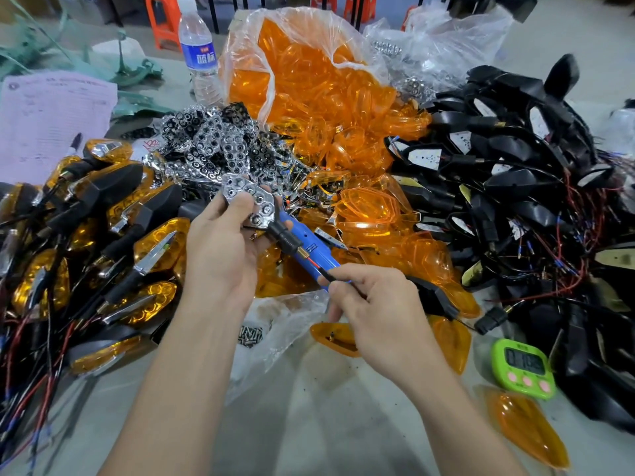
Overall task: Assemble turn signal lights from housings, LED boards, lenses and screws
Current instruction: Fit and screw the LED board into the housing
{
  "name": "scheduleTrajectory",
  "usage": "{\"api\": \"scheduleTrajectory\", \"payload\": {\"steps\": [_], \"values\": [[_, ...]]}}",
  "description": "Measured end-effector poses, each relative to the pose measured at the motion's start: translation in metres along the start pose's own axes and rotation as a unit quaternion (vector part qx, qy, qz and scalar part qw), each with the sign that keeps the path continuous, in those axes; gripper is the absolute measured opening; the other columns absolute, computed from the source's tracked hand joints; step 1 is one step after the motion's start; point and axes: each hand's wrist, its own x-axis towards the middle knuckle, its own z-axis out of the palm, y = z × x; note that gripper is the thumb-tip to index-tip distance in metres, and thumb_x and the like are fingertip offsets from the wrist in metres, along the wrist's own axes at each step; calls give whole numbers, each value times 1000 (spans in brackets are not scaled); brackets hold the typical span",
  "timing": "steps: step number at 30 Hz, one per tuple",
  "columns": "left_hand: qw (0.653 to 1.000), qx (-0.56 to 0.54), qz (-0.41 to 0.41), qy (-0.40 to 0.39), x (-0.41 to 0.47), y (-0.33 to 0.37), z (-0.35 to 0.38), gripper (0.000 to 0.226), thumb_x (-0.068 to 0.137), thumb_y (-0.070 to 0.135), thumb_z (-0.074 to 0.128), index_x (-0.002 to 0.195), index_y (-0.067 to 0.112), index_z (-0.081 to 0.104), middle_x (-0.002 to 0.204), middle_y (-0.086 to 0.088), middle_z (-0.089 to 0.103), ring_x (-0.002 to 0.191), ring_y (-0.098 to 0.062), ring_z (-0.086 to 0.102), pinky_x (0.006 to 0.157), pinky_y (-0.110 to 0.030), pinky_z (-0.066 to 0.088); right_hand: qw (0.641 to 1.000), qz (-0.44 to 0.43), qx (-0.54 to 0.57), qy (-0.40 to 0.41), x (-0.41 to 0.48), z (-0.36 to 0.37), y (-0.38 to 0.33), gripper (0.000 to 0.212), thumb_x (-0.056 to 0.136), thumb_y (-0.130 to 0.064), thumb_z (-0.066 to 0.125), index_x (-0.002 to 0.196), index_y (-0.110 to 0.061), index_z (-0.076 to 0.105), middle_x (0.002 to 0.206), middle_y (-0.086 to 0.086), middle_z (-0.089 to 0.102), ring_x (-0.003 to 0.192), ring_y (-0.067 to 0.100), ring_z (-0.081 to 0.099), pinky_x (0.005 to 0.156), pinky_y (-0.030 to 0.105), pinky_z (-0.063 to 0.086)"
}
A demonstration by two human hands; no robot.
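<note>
The half-built signal (275, 228) lay diagonally, its chrome honeycomb reflector (245, 197) pointing up-left and its black stem (284, 238) down-right. The left grip (221, 252) clasped the reflector end while the right grip (374, 304) pinched the trailing wire (325, 274), above a grey desk (326, 424) heaped with orange lenses (343, 132) and black housings (515, 159).

A chrome, honeycomb-patterned reflector (247, 197) sits tilted in the left hand (220, 255), a black stem (283, 235) jutting beneath it, its red and black wires (325, 274) pinched by the right hand (374, 304). Amber lenses (309, 108) pile up behind; black housings (508, 159) heap right, finished lights (103, 218) left, screws (250, 335) nearest.
</note>
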Motion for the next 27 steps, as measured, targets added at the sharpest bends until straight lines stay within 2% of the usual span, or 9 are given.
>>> {"api": "scheduleTrajectory", "payload": {"steps": [3, 6, 8, 11, 15, 18, 21, 24, 27], "values": [[1000, 4, 10, -1, 3, 4, -4, 19, 108, 4, 50, 116, 10, 66, 116, -19, 67, 94, -25, 76, 68, -40, 62, 998, 1, -53, -15, 0, -2, 2, 37, 102, -16, 56, 99, -50, 70, 69, -2, 64, 52, 9, 52, 47, 24, 42], [999, 27, 24, -36, 2, 5, -6, 41, 108, 3, 49, 136, 30, 61, 125, -12, 73, 104, -27, 75, 76, -47, 64, 995, 13, -90, -35, -1, -3, 4, 39, 102, -18, 55, 129, -43, 68, 87, -7, 69, 62, 13, 61, 55, 30, 53], [996, 51, 34, -60, 1, 5, -4, 47, 108, 2, 48, 141, 34, 57, 126, -6, 74, 110, -25, 74, 84, -52, 63, 997, 3, -76, -28, 0, 0, -1, 37, 98, -18, 59, 121, -45, 71, 87, -11, 72, 65, 14, 65, 61, 34, 59], [991, 82, 50, -87, -2, 4, -1, 52, 107, 0, 48, 146, 33, 54, 127, 3, 74, 112, -19, 73, 89, -60, 61, 1000, 8, -18, -9, 3, 5, -9, 21, 94, -24, 67, 88, -44, 73, 75, -12, 72, 65, 18, 68, 69, 42, 61], [979, 137, 78, -132, -6, 2, -1, 66, 91, 6, 59, 132, 56, 58, 130, 10, 71, 110, -15, 69, 94, -66, 57, 998, 44, 41, -6, 6, 12, -9, 26, 95, -11, 66, 72, -19, 73, 63, 6, 69, 47, 16, 59, 54, 37, 58], [962, 191, 115, -158, -6, 0, -5, 82, 81, 2, 63, 134, 64, 53, 141, 16, 62, 116, -11, 65, 97, -50, 60, 997, 50, 52, -3, 6, 13, -8, 27, 97, -11, 66, 72, -17, 74, 61, 5, 70, 44, 10, 57, 49, 26, 53], [948, 222, 142, -180, -5, -2, -8, 84, 79, 0, 64, 139, 57, 49, 131, 29, 62, 109, 1, 63, 91, -28, 57, 998, 42, 51, 6, 6, 14, -5, 28, 98, -13, 65, 72, -16, 74, 60, 8, 70, 44, 10, 57, 52, 29, 53], [945, 221, 147, -191, -5, -5, -11, 82, 77, -1, 69, 136, 54, 51, 130, 17, 65, 108, -13, 67, 91, -32, 58, 997, 38, 61, 18, 5, 17, -4, 27, 98, -13, 66, 72, -16, 75, 59, 8, 70, 44, 11, 57, 53, 30, 54], [943, 216, 150, -202, -4, -6, -11, 84, 76, -5, 69, 136, 51, 51, 133, 14, 65, 111, -12, 68, 89, -29, 58, 993, 45, 109, 25, 4, 19, -3, 28, 97, -10, 66, 70, -14, 75, 58, 9, 69, 42, 9, 54, 46, 21, 49]]}}
